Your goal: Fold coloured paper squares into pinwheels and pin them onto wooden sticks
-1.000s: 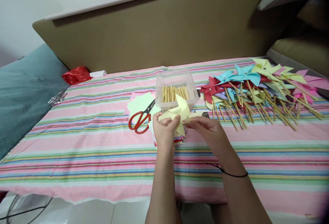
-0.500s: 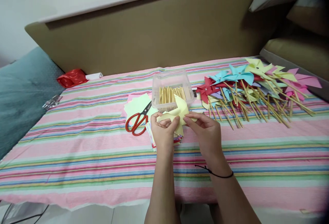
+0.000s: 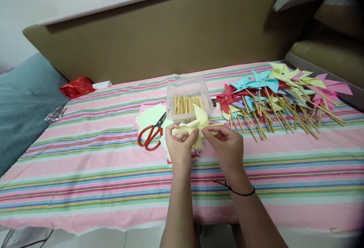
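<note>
A pale yellow paper pinwheel [image 3: 201, 118] with folded blades is held up between my two hands. My left hand [image 3: 182, 142] pinches it near the centre with the thumb on the front face. From the other side, my right hand [image 3: 226, 142] grips the pinwheel by its right part, thumb and forefinger together close to the centre. Behind it stands a clear plastic box [image 3: 208, 108] of thin wooden sticks [image 3: 186, 105]. Under my hands lies a stack of coloured paper [image 3: 196, 154], partly hidden. Whether a stick is attached to this pinwheel, I cannot tell.
Red-handled scissors [image 3: 152, 133] rest on pastel paper sheets [image 3: 146, 116] to the left. Many finished pinwheels [image 3: 265, 81] on sticks are piled at the right. A red plastic bag [image 3: 77, 87] and a small clear packet [image 3: 55, 114] lie far left on the striped cloth [image 3: 99, 168].
The whole view has shifted slightly. My right fingers have moved a little on the pinwheel, its right blade now showing more; both hands keep their hold.
</note>
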The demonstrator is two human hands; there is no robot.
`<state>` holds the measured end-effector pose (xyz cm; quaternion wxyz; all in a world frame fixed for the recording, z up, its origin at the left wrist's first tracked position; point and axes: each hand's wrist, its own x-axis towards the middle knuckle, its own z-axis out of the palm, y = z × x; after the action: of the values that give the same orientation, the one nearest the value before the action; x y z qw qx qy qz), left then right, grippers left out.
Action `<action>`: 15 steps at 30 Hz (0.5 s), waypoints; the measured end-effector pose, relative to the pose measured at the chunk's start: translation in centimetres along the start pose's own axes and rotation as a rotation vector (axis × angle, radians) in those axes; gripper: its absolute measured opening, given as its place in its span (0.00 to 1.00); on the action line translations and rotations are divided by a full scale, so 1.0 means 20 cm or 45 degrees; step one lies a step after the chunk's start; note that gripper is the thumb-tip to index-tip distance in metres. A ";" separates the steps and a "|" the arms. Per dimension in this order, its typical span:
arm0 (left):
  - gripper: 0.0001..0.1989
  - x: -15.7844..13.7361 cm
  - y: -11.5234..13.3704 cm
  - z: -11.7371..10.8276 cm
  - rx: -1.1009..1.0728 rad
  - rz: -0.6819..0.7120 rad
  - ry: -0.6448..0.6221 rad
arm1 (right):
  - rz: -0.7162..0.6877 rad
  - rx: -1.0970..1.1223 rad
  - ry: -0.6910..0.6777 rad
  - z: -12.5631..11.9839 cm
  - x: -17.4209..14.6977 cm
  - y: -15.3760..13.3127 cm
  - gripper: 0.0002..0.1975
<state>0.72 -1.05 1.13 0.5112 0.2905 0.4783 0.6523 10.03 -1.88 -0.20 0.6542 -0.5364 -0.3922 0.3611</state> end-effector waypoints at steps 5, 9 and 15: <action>0.28 -0.01 0.01 0.00 0.019 0.010 0.012 | 0.045 -0.018 -0.011 0.00 0.00 -0.01 0.04; 0.28 -0.01 0.01 0.01 0.036 0.012 0.003 | 0.066 -0.035 0.001 -0.01 0.00 -0.02 0.04; 0.27 -0.01 0.01 0.00 0.021 0.027 -0.032 | 0.109 0.041 -0.025 -0.02 0.00 0.00 0.04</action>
<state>0.76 -1.21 1.26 0.5077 0.3079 0.4741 0.6502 10.33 -1.94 -0.29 0.6428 -0.5388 -0.3693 0.4002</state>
